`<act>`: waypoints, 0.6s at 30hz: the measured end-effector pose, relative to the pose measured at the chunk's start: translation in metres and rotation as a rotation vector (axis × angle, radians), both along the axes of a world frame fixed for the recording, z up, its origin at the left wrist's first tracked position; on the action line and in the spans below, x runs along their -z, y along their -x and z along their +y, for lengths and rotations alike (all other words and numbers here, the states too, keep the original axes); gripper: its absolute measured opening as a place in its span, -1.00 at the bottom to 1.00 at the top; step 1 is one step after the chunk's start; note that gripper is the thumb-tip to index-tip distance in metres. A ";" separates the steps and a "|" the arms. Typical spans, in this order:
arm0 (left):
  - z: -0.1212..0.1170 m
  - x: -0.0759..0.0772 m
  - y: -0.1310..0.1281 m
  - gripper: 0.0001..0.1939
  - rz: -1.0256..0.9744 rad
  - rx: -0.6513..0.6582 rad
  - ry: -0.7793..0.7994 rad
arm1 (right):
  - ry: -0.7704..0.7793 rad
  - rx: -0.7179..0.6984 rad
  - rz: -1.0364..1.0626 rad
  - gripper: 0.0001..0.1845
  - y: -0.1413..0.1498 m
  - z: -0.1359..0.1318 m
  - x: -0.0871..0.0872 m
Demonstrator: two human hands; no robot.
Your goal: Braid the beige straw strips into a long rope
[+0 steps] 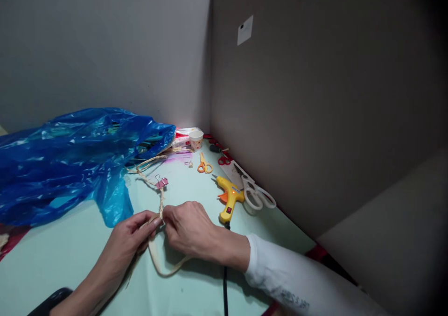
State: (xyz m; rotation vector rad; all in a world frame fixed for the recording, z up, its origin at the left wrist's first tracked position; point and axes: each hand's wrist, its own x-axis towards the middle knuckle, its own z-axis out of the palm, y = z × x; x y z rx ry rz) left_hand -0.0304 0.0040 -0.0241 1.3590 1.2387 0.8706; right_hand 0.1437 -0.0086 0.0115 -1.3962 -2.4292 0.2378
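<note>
A pale braided cord (pixel 161 200) runs down from a pink binder clip (pixel 162 183) to where my two hands meet. My left hand (pixel 138 229) pinches the lower end of the braid between thumb and fingers. Close against it, my right hand (pixel 191 229) is closed with curled fingers on the strands at the same spot. A flat, cream-coloured strand (pixel 163 273) loops beneath both hands, and a thinner end trails below my left hand. The fingertips of my right hand are partly hidden.
A yellow glue gun (pixel 230 197) with a lit light and black cable lies right of my hands, beside large white-handled scissors (pixel 257 194). Behind are orange scissors (pixel 204 165), red-handled scissors (pixel 224 159) and a paper cup (pixel 196 141). A blue plastic bag (pixel 70 162) spreads leftward.
</note>
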 end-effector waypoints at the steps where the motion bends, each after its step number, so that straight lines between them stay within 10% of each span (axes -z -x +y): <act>1: 0.000 0.001 0.001 -0.76 -0.005 0.004 0.007 | 0.009 0.001 0.009 -0.80 0.000 0.001 0.000; 18: -0.004 0.002 0.002 -0.71 -0.117 -0.113 0.172 | 0.166 -0.020 0.252 -0.81 -0.013 -0.001 -0.010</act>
